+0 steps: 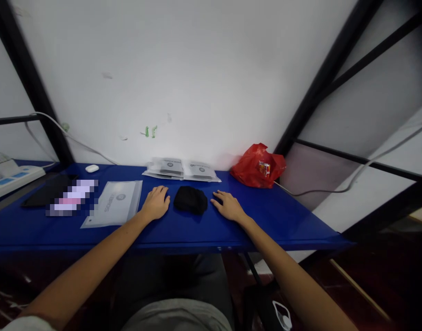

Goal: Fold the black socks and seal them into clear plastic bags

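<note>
A small black bundle of cloth [191,200] lies on the blue table [273,216] between my hands. My left hand [156,202] rests flat on the table just left of it, fingers loosely curved, holding nothing. My right hand [228,205] lies flat just right of the bundle, fingers stretched toward it, holding nothing. Neither hand touches the cloth.
A clear packet [115,202] lies left of my left hand. More packets [181,168] are stacked by the white wall. A red plastic bag [258,166] sits at the back right. A dark tablet [47,189], white earbud case [92,168] and power strip [11,176] are at far left.
</note>
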A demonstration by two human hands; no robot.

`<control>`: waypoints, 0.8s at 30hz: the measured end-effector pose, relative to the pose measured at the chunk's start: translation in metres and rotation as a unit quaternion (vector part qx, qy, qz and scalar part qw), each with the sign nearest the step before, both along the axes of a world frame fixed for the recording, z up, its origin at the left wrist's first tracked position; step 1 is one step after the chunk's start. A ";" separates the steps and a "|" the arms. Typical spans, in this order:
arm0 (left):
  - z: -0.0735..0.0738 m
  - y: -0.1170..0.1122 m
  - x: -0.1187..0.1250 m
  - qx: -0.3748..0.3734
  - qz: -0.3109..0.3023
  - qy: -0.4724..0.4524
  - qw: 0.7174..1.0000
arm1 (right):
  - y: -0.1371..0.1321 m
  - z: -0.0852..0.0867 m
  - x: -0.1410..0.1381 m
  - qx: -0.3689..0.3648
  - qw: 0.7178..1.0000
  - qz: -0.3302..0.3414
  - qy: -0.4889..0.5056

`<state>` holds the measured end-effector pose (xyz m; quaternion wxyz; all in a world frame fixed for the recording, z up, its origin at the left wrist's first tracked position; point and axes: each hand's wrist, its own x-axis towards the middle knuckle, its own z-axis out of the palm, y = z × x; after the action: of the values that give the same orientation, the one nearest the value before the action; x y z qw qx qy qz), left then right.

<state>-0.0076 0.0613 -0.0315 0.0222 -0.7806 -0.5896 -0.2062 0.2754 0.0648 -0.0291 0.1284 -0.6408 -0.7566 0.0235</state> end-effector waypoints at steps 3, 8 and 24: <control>0.010 -0.013 0.015 0.113 -0.046 0.012 0.992 | 0.001 -0.001 0.006 0.019 1.000 0.011 0.005; 0.017 -0.048 0.063 0.132 -0.149 0.038 0.979 | 0.003 -0.007 0.008 0.040 0.999 0.012 0.021; 0.015 -0.057 0.089 0.035 -0.048 0.059 0.996 | -0.001 -0.005 0.008 0.019 0.999 0.012 0.023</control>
<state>0.0817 0.0044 -0.0165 0.0742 -0.8177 -0.5413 -0.1812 0.2838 0.0638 -0.0342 0.1571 -0.6285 -0.7614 0.0254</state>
